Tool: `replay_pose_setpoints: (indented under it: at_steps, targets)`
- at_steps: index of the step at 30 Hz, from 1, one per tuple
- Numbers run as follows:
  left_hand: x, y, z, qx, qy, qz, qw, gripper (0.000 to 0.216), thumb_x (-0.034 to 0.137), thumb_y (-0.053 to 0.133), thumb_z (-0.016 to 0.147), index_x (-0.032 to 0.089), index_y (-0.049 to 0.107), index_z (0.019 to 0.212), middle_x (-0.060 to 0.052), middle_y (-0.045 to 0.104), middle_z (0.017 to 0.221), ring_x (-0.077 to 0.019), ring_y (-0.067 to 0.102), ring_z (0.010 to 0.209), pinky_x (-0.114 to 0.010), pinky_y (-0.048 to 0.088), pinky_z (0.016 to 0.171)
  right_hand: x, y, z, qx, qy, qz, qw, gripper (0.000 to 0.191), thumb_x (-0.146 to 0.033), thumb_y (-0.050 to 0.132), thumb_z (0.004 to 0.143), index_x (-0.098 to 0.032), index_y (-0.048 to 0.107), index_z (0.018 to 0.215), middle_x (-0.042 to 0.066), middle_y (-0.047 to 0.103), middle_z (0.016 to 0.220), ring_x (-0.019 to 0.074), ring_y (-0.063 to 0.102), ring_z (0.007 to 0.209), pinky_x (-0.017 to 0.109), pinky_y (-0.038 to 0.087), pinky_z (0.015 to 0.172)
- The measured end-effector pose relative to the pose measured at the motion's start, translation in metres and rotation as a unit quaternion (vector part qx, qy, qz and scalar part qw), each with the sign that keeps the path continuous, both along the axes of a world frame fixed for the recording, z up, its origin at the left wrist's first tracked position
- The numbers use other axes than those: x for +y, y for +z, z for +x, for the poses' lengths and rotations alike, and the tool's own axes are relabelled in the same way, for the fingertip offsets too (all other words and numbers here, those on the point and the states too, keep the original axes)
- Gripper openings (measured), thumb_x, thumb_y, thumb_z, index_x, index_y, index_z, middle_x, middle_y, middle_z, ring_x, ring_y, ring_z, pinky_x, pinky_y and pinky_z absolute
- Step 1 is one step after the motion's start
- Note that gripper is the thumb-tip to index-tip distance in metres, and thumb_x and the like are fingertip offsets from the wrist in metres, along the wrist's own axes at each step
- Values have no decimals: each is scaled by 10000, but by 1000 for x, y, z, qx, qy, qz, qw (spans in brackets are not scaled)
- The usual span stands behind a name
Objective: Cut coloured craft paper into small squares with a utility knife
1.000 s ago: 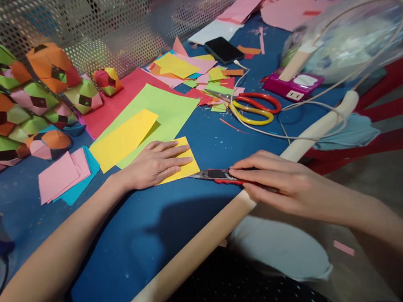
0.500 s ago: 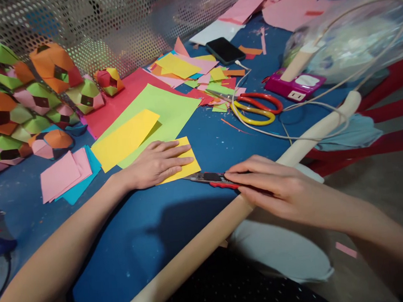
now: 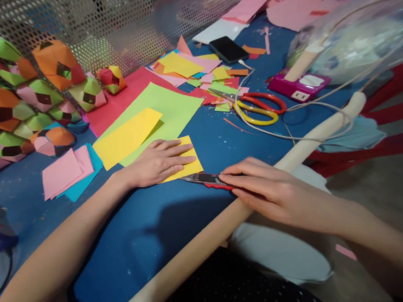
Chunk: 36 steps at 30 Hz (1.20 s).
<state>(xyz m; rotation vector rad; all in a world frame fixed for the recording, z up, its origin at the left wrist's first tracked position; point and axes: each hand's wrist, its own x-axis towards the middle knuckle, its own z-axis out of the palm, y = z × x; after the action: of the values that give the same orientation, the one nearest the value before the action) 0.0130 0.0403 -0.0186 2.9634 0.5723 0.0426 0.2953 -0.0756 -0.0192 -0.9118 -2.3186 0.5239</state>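
My left hand (image 3: pixel 158 162) lies flat with its fingers stretched over a small yellow paper (image 3: pixel 191 148) on the blue table. In my right hand (image 3: pixel 270 189) is a red and black utility knife (image 3: pixel 210 179), its blade pointing left along the paper's near edge. The blade tip is close to the fingers of my left hand; whether it sits inside a fold cannot be made out. Beyond my left hand a larger yellow sheet (image 3: pixel 127 136) rests on a light green sheet (image 3: pixel 170 102). Left of that lie pink paper squares (image 3: pixel 65 173) over blue ones (image 3: pixel 76 189).
Red-and-yellow-handled scissors (image 3: pixel 259 109) lie by paper scraps (image 3: pixel 195 67). A phone (image 3: pixel 228 49) has a white cable running to a purple power socket (image 3: pixel 299 86). Folded paper modules (image 3: pixel 4 108) are stacked at the left. A pale rail (image 3: pixel 195 247) borders the table's near edge.
The knife and my right hand have shifted slightly left along the paper's near edge. My left hand stays on the paper; the view has moved a little.
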Motion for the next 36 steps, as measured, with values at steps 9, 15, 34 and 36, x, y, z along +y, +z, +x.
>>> replay_pose_setpoints:
  at_steps: [9, 15, 34, 36]
  targets:
    - [1, -1, 0, -5, -4, -6, 1000, 437, 398, 322, 1031, 324, 440, 1445, -6, 355, 1563, -246, 316, 1438, -420, 257, 1102, 2, 2, -8, -7, 22, -13, 1000, 343, -119, 476, 933, -151, 612, 1246, 146, 637, 1102, 236, 578, 1036, 381, 548, 832]
    - [1, -1, 0, -2, -5, -7, 1000, 440, 395, 313, 1032, 311, 450, 1442, -14, 358, 1561, -241, 318, 1436, -414, 252, 1102, 2, 2, -12, 1, 28, -1, 1000, 346, -94, 464, 932, -148, 604, 1243, 144, 637, 1095, 225, 576, 1026, 369, 551, 832]
    - [-1, -2, 0, -12, -4, -11, 1000, 435, 391, 325, 1031, 283, 480, 1422, -32, 376, 1553, -255, 327, 1429, -415, 242, 1099, 10, -5, -20, -6, 52, 22, 998, 354, -73, 491, 915, -126, 596, 1249, 153, 631, 1118, 228, 557, 1033, 373, 537, 846]
    - [-2, -2, 0, -14, -3, -13, 1000, 433, 390, 331, 1029, 283, 483, 1420, -34, 380, 1551, -255, 329, 1428, -420, 244, 1099, 10, -5, -21, -3, 54, 20, 998, 358, -73, 494, 913, -131, 595, 1252, 152, 631, 1123, 229, 559, 1041, 373, 537, 853]
